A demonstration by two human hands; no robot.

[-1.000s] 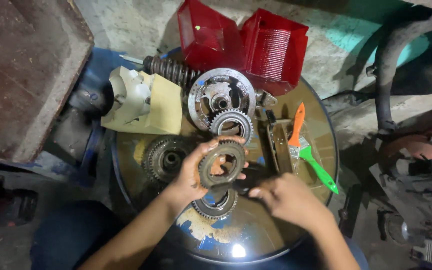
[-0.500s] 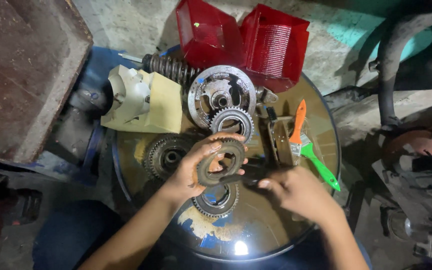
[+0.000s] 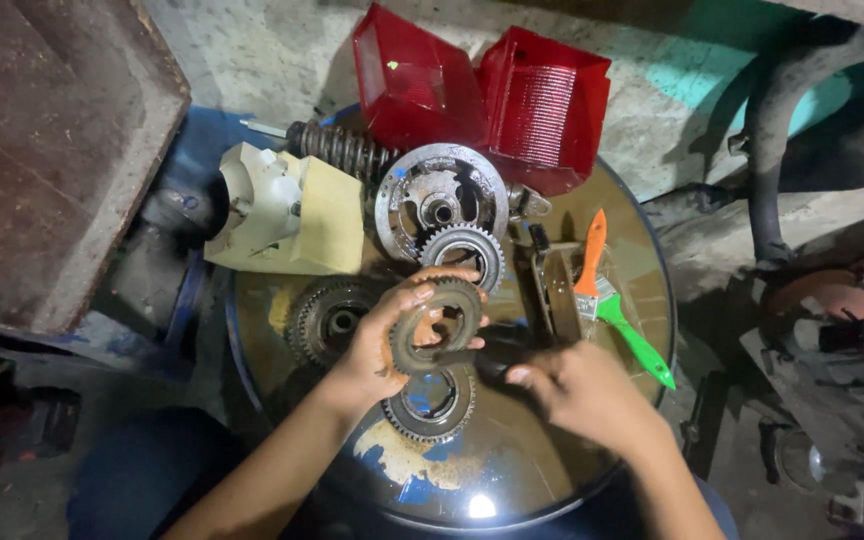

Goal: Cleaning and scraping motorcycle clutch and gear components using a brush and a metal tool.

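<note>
My left hand (image 3: 377,345) grips a rusty ring gear (image 3: 439,327), held tilted a little above the round metal drum top (image 3: 512,470). My right hand (image 3: 582,392) is closed around a dark tool (image 3: 467,358) whose tip lies against the lower rim of the ring gear. Directly under the held gear lies another toothed ring (image 3: 430,403) flat on the drum. A dark gear (image 3: 330,320) sits left of my left hand.
Behind the hands lie a large clutch wheel (image 3: 440,205) with a small gear (image 3: 464,256) on it, a coil spring (image 3: 342,150), a cream plastic housing (image 3: 287,210), two red lamp lenses (image 3: 482,90), and an orange and a green brush (image 3: 612,305).
My right hand has moved left toward the ring gear, bringing the dark tool up to it. My left hand has kept the gear in nearly the same place.
</note>
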